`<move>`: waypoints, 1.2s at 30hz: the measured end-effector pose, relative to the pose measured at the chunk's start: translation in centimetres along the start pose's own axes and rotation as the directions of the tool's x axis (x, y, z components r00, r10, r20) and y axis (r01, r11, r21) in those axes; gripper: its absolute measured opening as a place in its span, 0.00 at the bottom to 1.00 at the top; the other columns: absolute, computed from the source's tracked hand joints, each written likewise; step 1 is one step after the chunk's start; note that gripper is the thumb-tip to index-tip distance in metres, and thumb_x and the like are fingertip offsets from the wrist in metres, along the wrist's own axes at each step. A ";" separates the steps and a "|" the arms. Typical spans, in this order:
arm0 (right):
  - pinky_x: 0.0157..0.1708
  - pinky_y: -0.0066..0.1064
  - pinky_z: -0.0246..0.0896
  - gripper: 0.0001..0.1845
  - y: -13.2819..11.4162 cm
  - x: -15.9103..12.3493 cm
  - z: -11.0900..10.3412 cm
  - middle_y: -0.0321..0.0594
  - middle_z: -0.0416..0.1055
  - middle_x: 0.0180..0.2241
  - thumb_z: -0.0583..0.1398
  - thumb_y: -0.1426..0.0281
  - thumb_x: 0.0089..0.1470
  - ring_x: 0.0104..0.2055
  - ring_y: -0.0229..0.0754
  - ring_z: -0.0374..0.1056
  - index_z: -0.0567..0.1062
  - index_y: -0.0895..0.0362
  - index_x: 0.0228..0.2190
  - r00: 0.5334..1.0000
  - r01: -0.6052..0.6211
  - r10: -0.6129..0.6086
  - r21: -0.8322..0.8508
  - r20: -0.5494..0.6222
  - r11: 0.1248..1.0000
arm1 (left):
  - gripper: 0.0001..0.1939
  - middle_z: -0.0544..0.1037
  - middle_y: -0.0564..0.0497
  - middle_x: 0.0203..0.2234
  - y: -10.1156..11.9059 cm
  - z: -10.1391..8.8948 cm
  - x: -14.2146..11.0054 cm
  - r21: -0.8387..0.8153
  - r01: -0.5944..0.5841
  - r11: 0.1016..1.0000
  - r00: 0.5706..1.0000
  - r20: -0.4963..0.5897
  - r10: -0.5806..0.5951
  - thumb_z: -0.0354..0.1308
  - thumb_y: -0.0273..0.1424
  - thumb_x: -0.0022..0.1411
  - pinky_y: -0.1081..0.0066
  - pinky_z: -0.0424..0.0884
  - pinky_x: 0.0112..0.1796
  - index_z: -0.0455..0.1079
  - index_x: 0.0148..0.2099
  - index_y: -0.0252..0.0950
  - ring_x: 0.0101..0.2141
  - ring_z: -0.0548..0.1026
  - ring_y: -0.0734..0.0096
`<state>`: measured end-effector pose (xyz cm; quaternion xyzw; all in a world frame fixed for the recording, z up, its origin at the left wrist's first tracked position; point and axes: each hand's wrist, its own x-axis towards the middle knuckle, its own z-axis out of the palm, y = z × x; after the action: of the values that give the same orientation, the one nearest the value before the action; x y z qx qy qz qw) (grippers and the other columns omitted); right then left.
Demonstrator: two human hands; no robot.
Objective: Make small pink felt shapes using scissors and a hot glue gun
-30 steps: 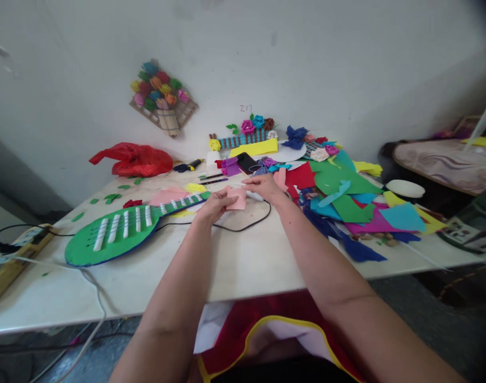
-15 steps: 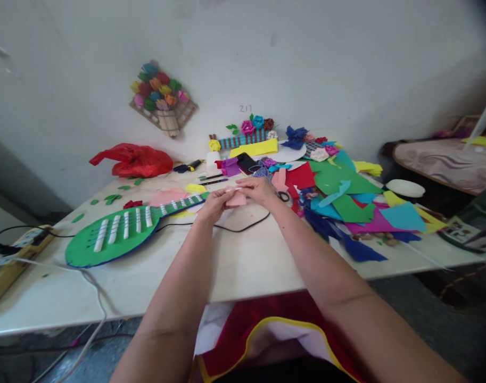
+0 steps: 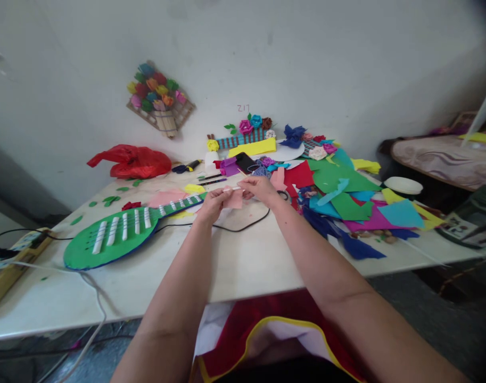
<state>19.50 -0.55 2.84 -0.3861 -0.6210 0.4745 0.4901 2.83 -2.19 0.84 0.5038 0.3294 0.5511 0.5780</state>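
Observation:
Between my two hands is a small piece of pink paper (image 3: 233, 200), held above the middle of the table. My left hand (image 3: 212, 205) is closed on its left side. My right hand (image 3: 260, 190) pinches at its upper right edge, where a pale rolled or folded strip shows. The exact fingertip contact is too small to make out. Just left of my hands lies a green guitar-shaped board (image 3: 118, 236) with white bars and strings. A larger pink sheet (image 3: 163, 199) rests behind its neck. Black-handled scissors (image 3: 283, 195) lie partly hidden beside my right wrist.
Coloured paper scraps (image 3: 342, 181) cover the table's right side, near a glass jar (image 3: 474, 221) and white lid (image 3: 403, 185). A phone (image 3: 246, 163), pens (image 3: 213, 182) and a red plastic bag (image 3: 134, 161) lie toward the back. A power strip (image 3: 17, 260) sits left; a black cable (image 3: 243, 229) crosses the table.
The pink paper now hangs lower and shows more of its flat face between my hands. My fingers have shifted slightly along its upper edge. The whole view has moved a little.

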 end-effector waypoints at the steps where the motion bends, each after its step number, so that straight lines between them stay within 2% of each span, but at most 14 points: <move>1: 0.20 0.23 0.65 0.15 0.0 0.0 0.1 0.36 0.72 0.23 0.66 0.63 0.42 0.21 0.33 0.67 0.75 0.61 0.30 0.999 -0.034 0.034 0.008 -0.007 0.999 | 0.14 0.77 0.51 0.23 0.0 0.0 0.0 0.006 -0.001 1.000 1.000 0.009 0.001 0.68 0.35 0.39 0.73 0.67 0.29 0.74 0.28 0.33 0.26 0.73 0.72; 5: 0.18 0.23 0.63 0.15 0.4 0.2 0.4 0.35 0.69 0.19 0.67 0.64 0.40 0.19 0.33 0.65 0.73 0.61 0.28 0.995 -0.103 0.103 0.027 -0.001 0.994 | 0.14 0.78 0.50 0.25 -0.2 -0.2 0.1 0.041 -0.017 0.999 0.999 0.044 0.015 0.68 0.35 0.40 0.74 0.67 0.29 0.75 0.30 0.33 0.26 0.73 0.73; 10: 0.20 0.23 0.63 0.10 0.7 0.2 0.6 0.32 0.67 0.16 0.66 0.69 0.38 0.17 0.31 0.62 0.72 0.61 0.24 0.999 -0.025 0.026 0.024 -0.035 0.999 | 0.14 0.77 0.50 0.24 -0.5 -0.4 0.3 0.084 -0.029 0.996 0.998 0.058 0.024 0.67 0.35 0.41 0.74 0.65 0.27 0.74 0.31 0.33 0.24 0.71 0.74; 14: 0.20 0.23 0.62 0.10 0.4 -0.1 0.8 0.32 0.67 0.16 0.66 0.69 0.38 0.18 0.31 0.62 0.72 0.61 0.24 0.999 0.007 -0.007 0.001 -0.049 1.000 | 0.14 0.75 0.51 0.22 -0.5 -0.5 0.3 0.093 -0.033 0.995 0.999 0.027 0.031 0.66 0.37 0.43 0.75 0.64 0.26 0.74 0.31 0.33 0.23 0.71 0.74; 21: 0.19 0.23 0.61 0.14 0.5 0.1 0.6 0.31 0.66 0.15 0.68 0.68 0.34 0.18 0.31 0.61 0.73 0.62 0.24 0.999 -0.047 0.045 0.053 0.022 0.998 | 0.17 0.74 0.52 0.20 -0.8 -0.6 0.6 0.100 -0.027 0.995 1.000 -0.008 0.028 0.67 0.40 0.41 0.77 0.61 0.23 0.74 0.30 0.32 0.21 0.68 0.77; 32: 0.14 0.22 0.56 0.14 0.7 0.1 1.2 0.30 0.64 0.13 0.69 0.67 0.34 0.15 0.30 0.59 0.70 0.61 0.20 0.998 -0.027 0.033 0.116 -0.052 0.993 | 0.20 0.73 0.52 0.18 -1.0 -0.4 0.8 0.085 -0.047 0.995 0.996 -0.078 0.053 0.69 0.42 0.36 0.75 0.63 0.25 0.72 0.26 0.31 0.21 0.68 0.77; 36: 0.15 0.22 0.57 0.15 0.4 0.0 1.3 0.30 0.64 0.13 0.69 0.67 0.33 0.15 0.29 0.59 0.70 0.61 0.20 0.996 -0.040 0.052 0.156 -0.071 0.987 | 0.20 0.74 0.52 0.20 -1.4 -0.4 0.9 0.086 -0.050 0.995 0.996 -0.064 0.056 0.68 0.43 0.38 0.74 0.64 0.26 0.73 0.27 0.31 0.22 0.69 0.75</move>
<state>18.26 -0.76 2.39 -0.3789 -0.5543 0.5175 0.5304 3.01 -1.04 -0.41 0.5177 0.3579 0.5682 0.5301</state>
